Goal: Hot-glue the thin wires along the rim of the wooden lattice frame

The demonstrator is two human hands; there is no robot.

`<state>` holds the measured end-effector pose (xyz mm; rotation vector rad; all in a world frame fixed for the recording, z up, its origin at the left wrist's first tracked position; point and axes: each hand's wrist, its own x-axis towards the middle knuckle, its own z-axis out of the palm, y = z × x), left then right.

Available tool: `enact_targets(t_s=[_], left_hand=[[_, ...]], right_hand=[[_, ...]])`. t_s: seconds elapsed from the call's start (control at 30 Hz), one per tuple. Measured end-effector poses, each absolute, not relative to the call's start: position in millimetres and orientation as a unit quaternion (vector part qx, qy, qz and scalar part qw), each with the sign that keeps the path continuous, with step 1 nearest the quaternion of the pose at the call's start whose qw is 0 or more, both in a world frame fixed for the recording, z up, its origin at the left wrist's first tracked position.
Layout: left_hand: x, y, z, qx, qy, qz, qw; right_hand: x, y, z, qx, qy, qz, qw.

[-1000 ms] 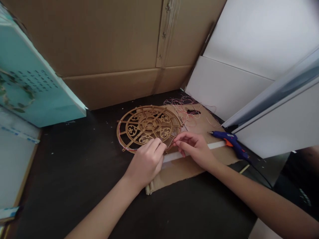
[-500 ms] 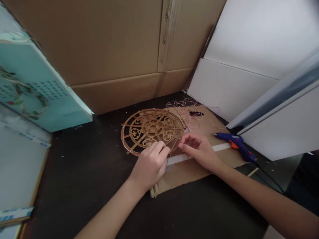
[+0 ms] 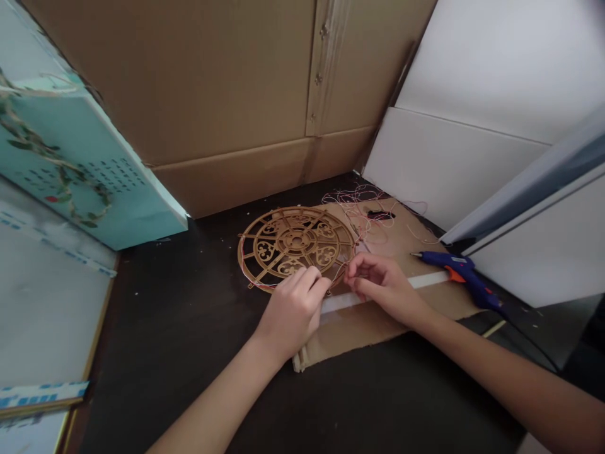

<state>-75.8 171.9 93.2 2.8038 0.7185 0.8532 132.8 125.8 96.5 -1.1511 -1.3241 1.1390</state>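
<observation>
A round golden-brown openwork disc (image 3: 295, 241) lies on the dark table, partly over a sheet of brown cardboard. Red and white thread follows its left and near rim. At the near edge of the disc, my left hand (image 3: 300, 302) is closed in a pinch on the thread. Just to the right, my right hand (image 3: 378, 284) has its fingers curled beside the rim, near the thread; its fingertips are too small to tell what they hold. A loose tangle of thread (image 3: 354, 205) lies behind, on the cardboard (image 3: 411, 243).
A blue glue gun (image 3: 466, 274) with an orange trigger rests at the right, its cord trailing right. A black tool (image 3: 380, 215) lies by the tangle. Tall cardboard (image 3: 231, 82) stands behind, white panels (image 3: 454, 161) at the right, a turquoise board (image 3: 113, 183) at the left.
The whole view has shifted, so things appear slightly further right. My right hand's thumb and forefinger have moved a little apart; my left hand stays pinched by the rim.
</observation>
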Motion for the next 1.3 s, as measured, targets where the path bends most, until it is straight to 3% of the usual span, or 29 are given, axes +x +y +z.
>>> enact_targets(t_s=[0.57,1.3], left_hand=[[-75,174,91,0.923,0.239,0.291,0.079],[-75,174,90,0.92,0.238,0.299,0.087]], right_hand=[[131,123,100,-0.252,-0.444,0.694,0.508],[136,123,104,-0.263,-0.424,0.709,0.499]])
